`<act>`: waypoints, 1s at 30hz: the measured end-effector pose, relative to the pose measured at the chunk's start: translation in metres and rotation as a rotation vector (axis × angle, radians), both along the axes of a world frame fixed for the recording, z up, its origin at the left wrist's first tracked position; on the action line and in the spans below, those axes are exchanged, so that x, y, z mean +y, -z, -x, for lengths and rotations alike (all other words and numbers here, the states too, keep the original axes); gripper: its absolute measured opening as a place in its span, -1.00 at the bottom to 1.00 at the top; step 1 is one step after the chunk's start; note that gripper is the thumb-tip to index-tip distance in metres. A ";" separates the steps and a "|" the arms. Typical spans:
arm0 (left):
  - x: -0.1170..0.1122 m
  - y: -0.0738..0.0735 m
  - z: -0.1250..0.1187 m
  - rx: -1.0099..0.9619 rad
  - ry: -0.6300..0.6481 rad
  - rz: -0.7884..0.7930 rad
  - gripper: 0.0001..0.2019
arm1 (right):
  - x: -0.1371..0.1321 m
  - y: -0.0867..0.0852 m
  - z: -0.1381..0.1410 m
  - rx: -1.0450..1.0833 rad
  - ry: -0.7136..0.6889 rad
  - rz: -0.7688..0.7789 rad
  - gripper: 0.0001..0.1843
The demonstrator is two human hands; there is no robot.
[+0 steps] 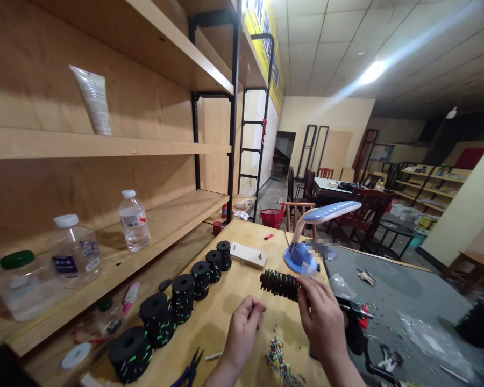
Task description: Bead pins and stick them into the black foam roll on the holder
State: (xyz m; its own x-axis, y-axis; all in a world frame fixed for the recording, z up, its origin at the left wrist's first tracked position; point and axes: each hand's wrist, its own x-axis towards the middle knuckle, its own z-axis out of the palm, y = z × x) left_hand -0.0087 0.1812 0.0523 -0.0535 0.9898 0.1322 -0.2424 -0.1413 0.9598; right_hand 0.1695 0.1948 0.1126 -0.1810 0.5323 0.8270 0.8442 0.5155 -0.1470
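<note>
My right hand [320,317] grips one end of a black ribbed cylinder [280,285] studded with small coloured bits, holding it above the wooden workbench [226,322]. My left hand [244,328] hangs beside it with the fingers curled together, and nothing shows in them. Below the hands lies a loose heap of multicoloured small pieces [280,360]. A row of several black foam rolls [157,320] with green and yellow flecks stands upright along the bench's left side. Blue-handled pliers [188,370] lie at the near edge.
A wooden shelf unit [105,145] on the left holds plastic bottles [75,252] and a white tube [92,100]. A blue desk lamp [306,236] and a small board with screws [249,255] stand on the bench. A grey table [403,295] with scraps and a black tool adjoins the right.
</note>
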 end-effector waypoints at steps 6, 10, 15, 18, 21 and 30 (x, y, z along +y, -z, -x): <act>-0.017 -0.004 0.013 -0.011 0.050 0.042 -0.56 | 0.015 0.011 0.003 -0.138 0.036 0.023 -0.73; -0.029 -0.002 0.019 -0.032 0.055 0.079 -0.55 | 0.007 0.024 0.003 -0.167 0.041 0.028 -0.74; -0.036 0.004 0.021 -0.039 0.069 0.086 -0.54 | -0.002 0.028 0.004 -0.170 0.020 0.038 -0.74; -0.036 0.008 0.023 -0.034 0.069 0.088 -0.54 | -0.004 0.030 0.005 -0.157 0.017 0.018 -0.75; -0.038 0.010 0.025 -0.026 0.064 0.078 -0.55 | -0.006 0.032 0.005 -0.162 0.016 0.016 -0.76; -0.035 0.018 0.030 0.014 0.018 0.074 -0.56 | -0.009 0.036 0.007 -0.163 0.022 0.001 -0.75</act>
State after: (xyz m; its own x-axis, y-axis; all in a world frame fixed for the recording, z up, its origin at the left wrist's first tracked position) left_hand -0.0382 0.1457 0.0340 -0.0337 0.9977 0.0595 -0.2305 -0.0657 0.9709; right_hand 0.1625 0.1862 0.0771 -0.3012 0.5384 0.7870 0.8678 0.4968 -0.0077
